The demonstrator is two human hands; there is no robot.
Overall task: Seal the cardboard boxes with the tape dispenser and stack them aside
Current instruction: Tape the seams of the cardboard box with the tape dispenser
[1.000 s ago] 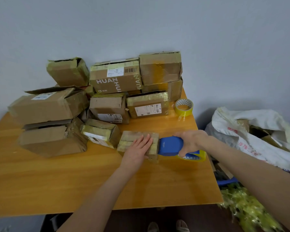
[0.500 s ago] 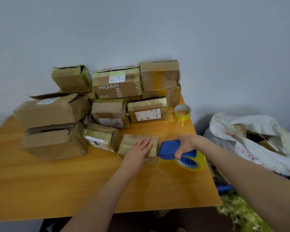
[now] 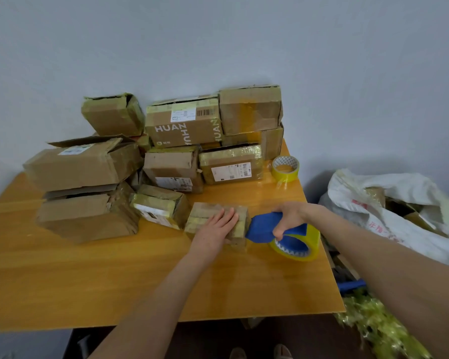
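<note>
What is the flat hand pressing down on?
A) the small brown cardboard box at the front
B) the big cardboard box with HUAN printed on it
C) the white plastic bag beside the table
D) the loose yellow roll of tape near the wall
A: the left hand lies flat on top of the small brown cardboard box, while the right hand grips the blue tape dispenser beside it.

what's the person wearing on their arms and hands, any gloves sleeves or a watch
Nothing worn shows. The left hand and right hand are bare: no gloves or rings visible. The left forearm and right forearm are uncovered up to the frame edge, with no sleeve, watch or bracelet.
</note>
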